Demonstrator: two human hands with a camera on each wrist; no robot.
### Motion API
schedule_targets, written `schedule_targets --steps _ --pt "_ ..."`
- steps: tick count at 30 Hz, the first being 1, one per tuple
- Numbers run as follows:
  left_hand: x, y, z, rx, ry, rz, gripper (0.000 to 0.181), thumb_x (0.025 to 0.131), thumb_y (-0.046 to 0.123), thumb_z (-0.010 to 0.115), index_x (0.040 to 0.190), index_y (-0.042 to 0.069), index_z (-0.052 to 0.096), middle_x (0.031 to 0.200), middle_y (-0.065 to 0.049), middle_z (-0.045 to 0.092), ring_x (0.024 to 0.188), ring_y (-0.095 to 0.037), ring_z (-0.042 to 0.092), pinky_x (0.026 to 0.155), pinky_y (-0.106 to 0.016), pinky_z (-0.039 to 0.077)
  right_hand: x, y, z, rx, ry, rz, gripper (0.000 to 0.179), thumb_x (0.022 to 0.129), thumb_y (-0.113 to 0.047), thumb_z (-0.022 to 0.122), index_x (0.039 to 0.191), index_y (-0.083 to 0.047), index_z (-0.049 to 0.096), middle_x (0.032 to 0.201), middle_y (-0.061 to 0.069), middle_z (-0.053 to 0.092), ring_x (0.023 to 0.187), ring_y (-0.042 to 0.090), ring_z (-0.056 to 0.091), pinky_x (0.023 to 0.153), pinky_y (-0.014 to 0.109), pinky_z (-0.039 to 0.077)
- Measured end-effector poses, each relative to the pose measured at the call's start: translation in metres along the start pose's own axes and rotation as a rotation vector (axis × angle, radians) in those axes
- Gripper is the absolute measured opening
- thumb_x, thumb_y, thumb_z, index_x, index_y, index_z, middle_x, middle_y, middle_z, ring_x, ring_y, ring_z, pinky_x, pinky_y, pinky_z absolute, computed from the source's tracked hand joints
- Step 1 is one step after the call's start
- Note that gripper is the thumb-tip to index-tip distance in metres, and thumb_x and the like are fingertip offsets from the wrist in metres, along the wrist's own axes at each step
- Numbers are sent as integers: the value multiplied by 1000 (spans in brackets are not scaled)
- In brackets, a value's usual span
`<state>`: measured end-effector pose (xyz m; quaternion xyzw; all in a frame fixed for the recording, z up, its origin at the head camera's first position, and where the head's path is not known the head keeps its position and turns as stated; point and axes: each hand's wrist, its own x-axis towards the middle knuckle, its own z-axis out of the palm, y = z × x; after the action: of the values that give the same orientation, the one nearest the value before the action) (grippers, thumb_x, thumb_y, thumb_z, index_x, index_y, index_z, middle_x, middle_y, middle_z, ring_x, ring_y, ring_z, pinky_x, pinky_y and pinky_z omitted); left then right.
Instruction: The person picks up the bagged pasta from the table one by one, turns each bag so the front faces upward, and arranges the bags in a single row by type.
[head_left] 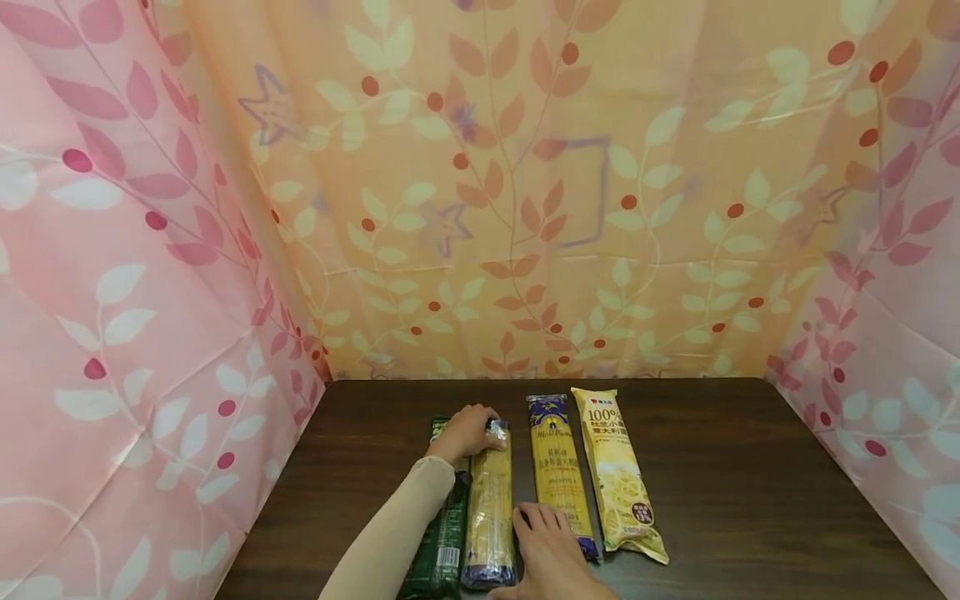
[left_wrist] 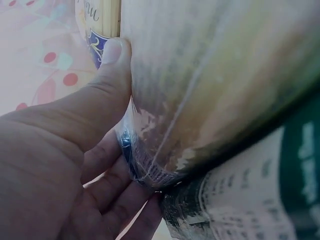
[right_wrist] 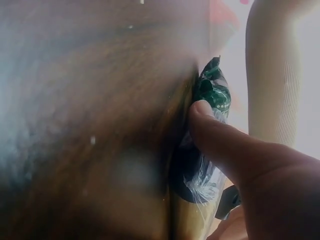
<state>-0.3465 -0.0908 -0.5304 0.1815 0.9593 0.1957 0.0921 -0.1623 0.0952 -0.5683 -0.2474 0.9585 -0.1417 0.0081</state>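
Note:
My left hand (head_left: 467, 433) grips the far end of a clear-wrapped spaghetti packet (head_left: 491, 500) with blue ends. In the left wrist view the thumb lies along one side of it, the other fingers below its end. The right hand (head_left: 551, 546) is at the packet's near right corner, fingers along its side, the thumb (right_wrist: 215, 127) by its blue end. Close on the left lies a green packet (head_left: 438, 542), partly hidden by the left forearm. A yellow-and-purple spaghetti packet (head_left: 557, 462) is to the right, its lower part behind the right hand.
A pale yellow pasta packet (head_left: 618, 475) lies at the right of the row. All the packets are on a dark wooden table (head_left: 750, 492). Flowered cloth (head_left: 495, 208) hangs behind the table and along both sides.

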Motion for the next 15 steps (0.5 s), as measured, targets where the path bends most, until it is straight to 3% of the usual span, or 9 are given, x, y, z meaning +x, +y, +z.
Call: schedule_targets --steps 6,15 --pt "-4 2 -5 -39 -7 12 57 94 39 86 140 10 69 142 -15 65 135 -39 57 111 -56 48 2 -2 2 -9 -19 22 114 74 -98 62 141 -6 69 139 13 62 125 37 58 103 61 47" --pt "-3 0 -9 -53 -55 27 57 97 37 83 144 9 66 137 -14 69 119 -33 67 99 -50 57 7 0 -8 142 -99 79 109 71 -89 78 142 -7 69 142 10 63 129 38 57 108 66 43"
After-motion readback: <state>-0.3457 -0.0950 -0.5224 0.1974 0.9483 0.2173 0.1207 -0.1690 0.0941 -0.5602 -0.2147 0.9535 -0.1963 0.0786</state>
